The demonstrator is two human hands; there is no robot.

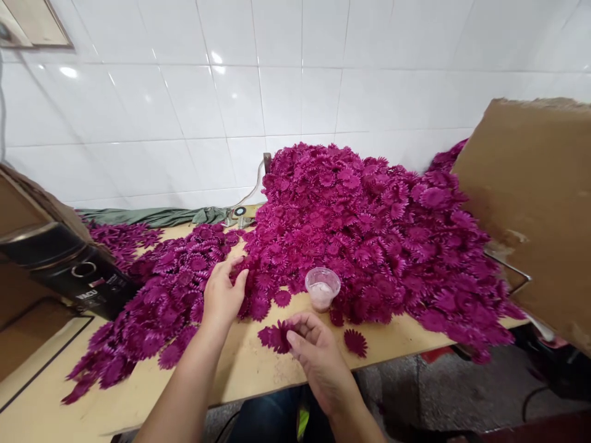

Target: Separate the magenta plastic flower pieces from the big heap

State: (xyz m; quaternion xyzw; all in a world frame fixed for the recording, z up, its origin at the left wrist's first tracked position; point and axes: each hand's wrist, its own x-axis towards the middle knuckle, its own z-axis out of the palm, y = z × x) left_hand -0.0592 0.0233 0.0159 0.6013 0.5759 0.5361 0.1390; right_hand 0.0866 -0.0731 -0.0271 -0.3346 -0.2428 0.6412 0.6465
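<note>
My right hand pinches a magenta artificial flower head just above the front of the table. It looks like several petal layers together, and the fingers partly hide it. Further back, my left hand is at the edge of the flower heap, thumb and forefinger apart, with magenta petals just beyond the fingertips. A small clear plastic cup with whitish stuff inside stands behind my right hand. One loose flower piece lies flat to the right of that hand.
A large heap of magenta flower heads rises against the tiled wall. A lower heap spreads to the left. Cardboard stands at right, a black canister at left. Green cloth lies along the wall.
</note>
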